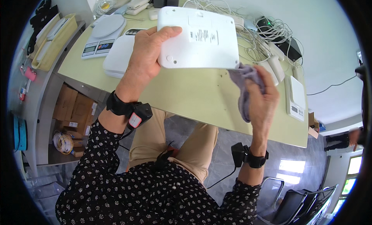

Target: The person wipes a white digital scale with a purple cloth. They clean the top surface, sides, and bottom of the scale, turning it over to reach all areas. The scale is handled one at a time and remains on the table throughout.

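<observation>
A white kitchen scale point(197, 50) is held up above the table with its underside facing me, showing a battery cover, a printed label and small corner feet. My left hand point(147, 50) grips its left edge, thumb lying across the underside. At the scale's lower right corner, my right hand point(263, 95) is closed around a crumpled grey-purple cloth point(244, 91). The cloth meets that corner, and part of it hangs below the fingers. Behind my left hand a white scale point(118, 56) lies on the table, partly hidden.
The pale green table point(186, 97) holds a scale with a round plate point(104, 31) at left and a small white scale point(296, 97) at right. Tangled white cables point(267, 35) and adapters crowd the back. A yellow basket point(58, 43) stands left; chairs point(294, 205) stand lower right.
</observation>
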